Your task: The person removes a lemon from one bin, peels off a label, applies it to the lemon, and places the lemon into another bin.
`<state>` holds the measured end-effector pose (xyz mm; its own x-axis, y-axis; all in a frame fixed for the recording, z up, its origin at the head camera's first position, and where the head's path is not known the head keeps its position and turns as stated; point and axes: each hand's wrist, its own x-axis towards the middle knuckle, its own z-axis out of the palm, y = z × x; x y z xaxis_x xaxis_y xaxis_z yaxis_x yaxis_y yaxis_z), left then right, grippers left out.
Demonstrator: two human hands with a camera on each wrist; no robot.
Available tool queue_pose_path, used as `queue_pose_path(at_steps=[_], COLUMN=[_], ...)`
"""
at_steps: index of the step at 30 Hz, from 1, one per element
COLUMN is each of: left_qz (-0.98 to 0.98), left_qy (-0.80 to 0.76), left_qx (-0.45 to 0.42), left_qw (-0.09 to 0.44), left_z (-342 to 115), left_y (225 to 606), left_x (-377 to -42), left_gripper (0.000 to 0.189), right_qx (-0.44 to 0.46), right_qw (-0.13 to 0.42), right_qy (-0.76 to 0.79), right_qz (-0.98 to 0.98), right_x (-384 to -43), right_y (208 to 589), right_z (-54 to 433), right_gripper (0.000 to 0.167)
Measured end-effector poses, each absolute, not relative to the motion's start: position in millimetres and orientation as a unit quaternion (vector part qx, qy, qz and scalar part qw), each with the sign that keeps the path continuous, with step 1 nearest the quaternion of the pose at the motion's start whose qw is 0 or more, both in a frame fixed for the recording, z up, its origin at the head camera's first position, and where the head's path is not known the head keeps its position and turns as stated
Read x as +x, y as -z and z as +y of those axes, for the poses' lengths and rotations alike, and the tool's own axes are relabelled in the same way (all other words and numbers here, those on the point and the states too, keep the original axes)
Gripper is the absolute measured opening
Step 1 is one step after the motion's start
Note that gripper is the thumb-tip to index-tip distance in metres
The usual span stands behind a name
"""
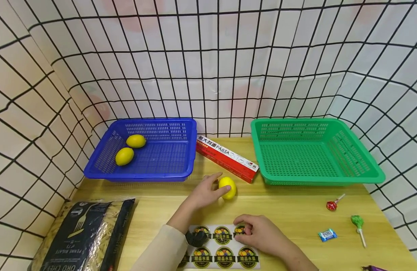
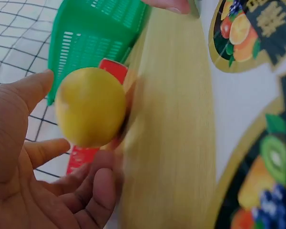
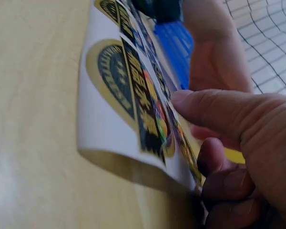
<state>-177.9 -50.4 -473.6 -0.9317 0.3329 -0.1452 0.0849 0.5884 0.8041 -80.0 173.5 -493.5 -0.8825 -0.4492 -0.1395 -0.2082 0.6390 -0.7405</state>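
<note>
My left hand (image 1: 206, 192) is at a yellow lemon (image 1: 227, 188) near the middle of the wooden table. In the left wrist view its thumb and fingers (image 2: 45, 152) spread loosely around the lemon (image 2: 91, 107), with small gaps visible. The right hand (image 1: 261, 233) is over the right side of a sheet of round black-and-gold fruit stickers (image 1: 224, 235). Its thumb (image 3: 209, 107) and curled fingers hold the edge of the sticker sheet (image 3: 114, 81), which bows up from the table. Part of that grip is hidden.
A blue basket (image 1: 140, 175) with two lemons (image 1: 124, 156) stands back left, a green basket (image 1: 323, 179) back right. Between them lies a red pasta box (image 1: 227, 158). A penne bag (image 1: 83, 233) is at left; lollipops (image 1: 357, 221) and a blue candy (image 1: 327, 235) lie at right.
</note>
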Motion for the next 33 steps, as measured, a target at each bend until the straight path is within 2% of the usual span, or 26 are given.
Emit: queue_pose_path(at_steps=[5,9,15,20,25,33], left_qz=[0.884,0.886,0.893,0.871,0.887,0.893], left_qy=[-0.444,-0.435,-0.377,-0.369,-0.315,-0.310], left_qx=[0.110,0.137,0.187,0.235,0.269,0.268], left_qw=[0.098,0.081,0.158,0.224,0.205,0.185], left_z=[-60,-59,-53,-51,-51,-50], left_y=[463,455,461,473,482,490], left_x=[-155,-132,-106,-98,-98,-103], left_gripper=[0.075,0.054,0.032,0.035,0.037,0.034], right_qx=[-0.158,-0.140,-0.111,-0.113,-0.120,-0.137], right_qw=[0.162,0.171,0.204,0.220,0.220,0.196], right_qy=[0.427,0.454,0.481,0.485,0.482,0.451], right_qz=[0.876,0.863,0.845,0.839,0.839,0.860], right_x=[-81,-82,-83,-84,-85,-86], right_y=[497,498,495,497,499,501], right_z=[182,187,193,197,195,194], right_gripper=[0.032,0.034,0.034,0.034,0.031,0.022])
